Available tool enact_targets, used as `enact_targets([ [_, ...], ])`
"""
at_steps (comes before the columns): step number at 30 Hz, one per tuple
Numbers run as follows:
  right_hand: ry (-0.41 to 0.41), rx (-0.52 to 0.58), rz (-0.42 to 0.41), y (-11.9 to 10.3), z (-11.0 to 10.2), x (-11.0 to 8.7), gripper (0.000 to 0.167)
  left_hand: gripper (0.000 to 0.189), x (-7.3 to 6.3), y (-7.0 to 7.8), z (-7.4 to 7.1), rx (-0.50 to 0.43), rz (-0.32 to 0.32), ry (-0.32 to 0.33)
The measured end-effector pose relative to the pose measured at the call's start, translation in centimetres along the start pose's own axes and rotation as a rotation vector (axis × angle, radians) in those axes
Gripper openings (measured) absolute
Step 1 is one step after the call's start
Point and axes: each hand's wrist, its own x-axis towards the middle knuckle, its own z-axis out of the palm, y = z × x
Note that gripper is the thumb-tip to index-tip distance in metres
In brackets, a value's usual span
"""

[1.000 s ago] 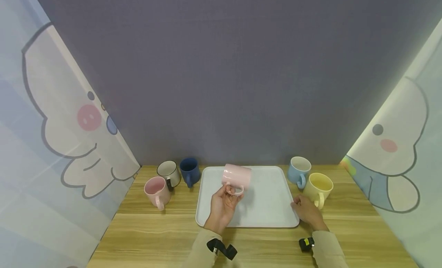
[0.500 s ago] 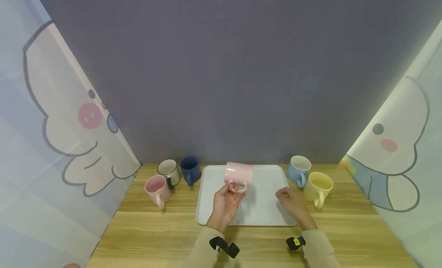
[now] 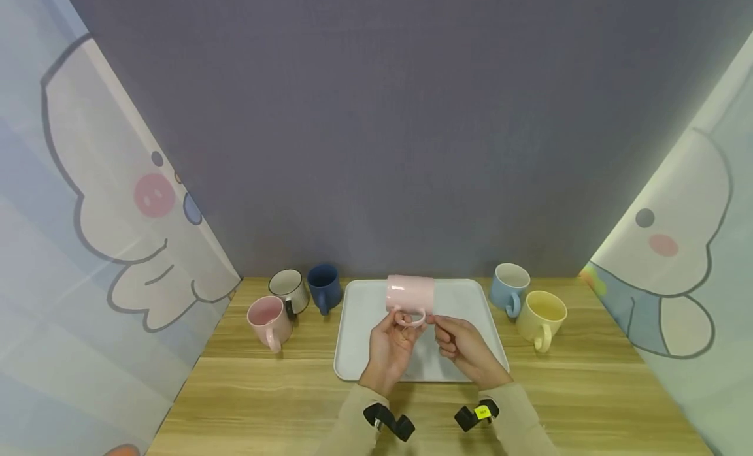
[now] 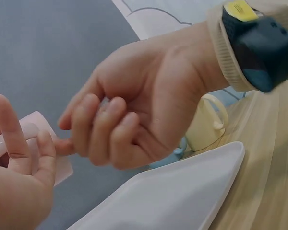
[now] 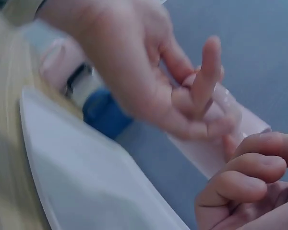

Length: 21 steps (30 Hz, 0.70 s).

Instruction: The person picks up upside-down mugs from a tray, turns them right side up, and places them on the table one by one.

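In the head view my left hand holds a pink mug by its handle. The mug lies on its side in the air, over the white tray. From the right comes my right hand, its straight index finger reaching to the mug near the handle. Its other fingers are curled in the left wrist view, and its thumb stands apart from the index finger. In the right wrist view one finger of the left hand sticks up beside the handle.
On the wooden table, left of the tray, stand another pink mug, a white mug with a black rim and a dark blue mug. To the right are a light blue mug and a yellow mug. A grey wall rises behind.
My right hand has moved left from the tray's right edge to the pink mug, its index finger now extended. The left hand has shifted slightly right and turned the mug closer to level.
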Motion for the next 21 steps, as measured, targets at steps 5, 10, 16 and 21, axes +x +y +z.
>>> enact_targets([
  [5, -0.081, 0.135, 0.009, -0.07, 0.44, 0.35, 0.025, 0.047, -0.13, -0.44, -0.06, 0.011, -0.001, -0.014],
  [10, -0.100, 0.188, 0.001, 0.19, 0.58, 0.70, 0.028, 0.046, -0.26, -0.62, -0.28, 0.028, -0.006, -0.019],
  [16, -0.179, 0.268, 0.020, 0.26, 0.62, 0.73, 0.030, 0.047, -0.60, -0.74, -0.68, 0.067, -0.032, -0.092],
  [21, -0.312, 0.371, -0.019, 0.26, 0.45, 0.61, 0.035, 0.049, -0.73, -0.82, -0.86, 0.118, -0.052, -0.164],
])
